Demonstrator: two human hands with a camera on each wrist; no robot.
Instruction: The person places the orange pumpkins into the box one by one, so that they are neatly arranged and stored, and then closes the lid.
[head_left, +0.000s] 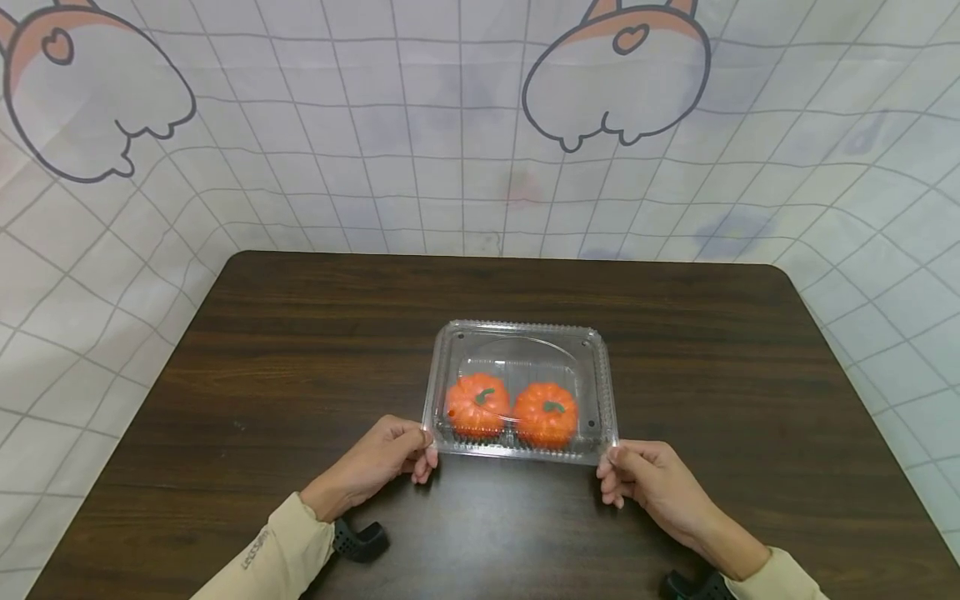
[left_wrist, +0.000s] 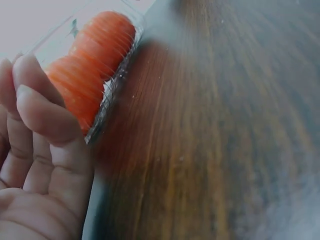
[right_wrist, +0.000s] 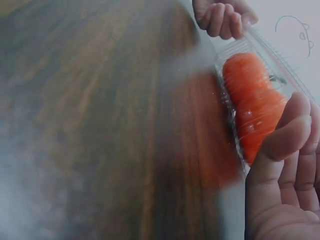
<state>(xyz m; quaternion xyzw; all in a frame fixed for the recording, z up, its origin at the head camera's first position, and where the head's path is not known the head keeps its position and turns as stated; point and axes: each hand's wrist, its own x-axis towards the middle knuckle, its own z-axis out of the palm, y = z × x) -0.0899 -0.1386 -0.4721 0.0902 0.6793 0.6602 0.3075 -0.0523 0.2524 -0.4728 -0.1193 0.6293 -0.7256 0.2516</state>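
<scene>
A clear plastic clamshell box (head_left: 517,350) sits near the middle of the table, its lid down over two small orange pumpkins (head_left: 477,407) with green stems. Side by side, they lie along the near side of the box. My left hand (head_left: 393,457) pinches the near left corner of the rim between thumb and fingers. At the near right corner, my right hand (head_left: 656,483) pinches the rim the same way. The left wrist view shows the left thumb (left_wrist: 47,117) bent against the fingers; the right wrist view shows the pumpkins (right_wrist: 257,107) through the clear side wall.
The dark wooden table (head_left: 300,333) has rounded far corners. Behind it and at both sides hangs a white gridded cloth (head_left: 420,133) with cartoon drawings. Black wrist straps (head_left: 360,540) sit at the cuffs of the cream sleeves (head_left: 288,542).
</scene>
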